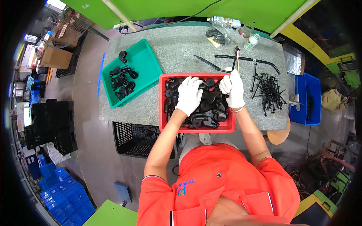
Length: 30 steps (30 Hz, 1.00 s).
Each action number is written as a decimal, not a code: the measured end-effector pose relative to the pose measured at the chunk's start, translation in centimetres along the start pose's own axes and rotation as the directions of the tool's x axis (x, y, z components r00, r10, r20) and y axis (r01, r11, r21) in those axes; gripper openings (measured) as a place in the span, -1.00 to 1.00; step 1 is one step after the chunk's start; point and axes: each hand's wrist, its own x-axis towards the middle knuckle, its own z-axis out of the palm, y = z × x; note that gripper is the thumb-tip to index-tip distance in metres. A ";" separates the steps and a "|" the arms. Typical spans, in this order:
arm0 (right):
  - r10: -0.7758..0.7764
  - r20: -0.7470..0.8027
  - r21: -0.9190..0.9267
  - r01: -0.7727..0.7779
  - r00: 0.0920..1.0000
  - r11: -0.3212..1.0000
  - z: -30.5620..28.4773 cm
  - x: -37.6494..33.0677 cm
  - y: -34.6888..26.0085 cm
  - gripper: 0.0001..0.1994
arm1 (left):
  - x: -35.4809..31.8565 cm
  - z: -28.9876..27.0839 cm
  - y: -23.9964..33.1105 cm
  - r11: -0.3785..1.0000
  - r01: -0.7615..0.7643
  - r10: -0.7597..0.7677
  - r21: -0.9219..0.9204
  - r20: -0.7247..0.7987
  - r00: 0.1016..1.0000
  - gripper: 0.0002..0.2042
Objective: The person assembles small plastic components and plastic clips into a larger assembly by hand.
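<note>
Black parts [204, 120]: perhaps few done in left green tray [145, 62], many pending in near red bin [196, 130]; left hand [189, 95], grip indiscernible; right hand [233, 90] gripping black rod [235, 60].

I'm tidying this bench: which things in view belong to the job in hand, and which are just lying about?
Likely part of the job:
red bin of curved black parts, the left hand over them
dark rod in the right hand
green bin with similar black parts
pile of thin black pieces

Probably just lying about:
spray can
white-and-green bottle
fan
</note>
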 end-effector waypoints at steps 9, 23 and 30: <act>-0.418 0.012 -0.951 0.140 0.908 0.277 -3.0 0.7 2.2 -0.91 | -0.1 1.7 6.9 0.811 0.297 -0.165 -0.504 0.289 0.943 -0.73; -0.752 -0.119 -0.847 -0.462 0.648 -0.264 -19.8 -3.9 -13.6 -0.67 | -0.9 2.2 9.7 0.970 0.236 -0.220 -0.052 0.215 0.951 -0.63; -0.383 -0.287 -0.910 -0.375 0.878 -0.176 -23.7 -5.4 -15.6 -0.47 | -1.0 3.8 8.1 0.988 0.157 -0.152 -0.002 0.237 0.960 -0.47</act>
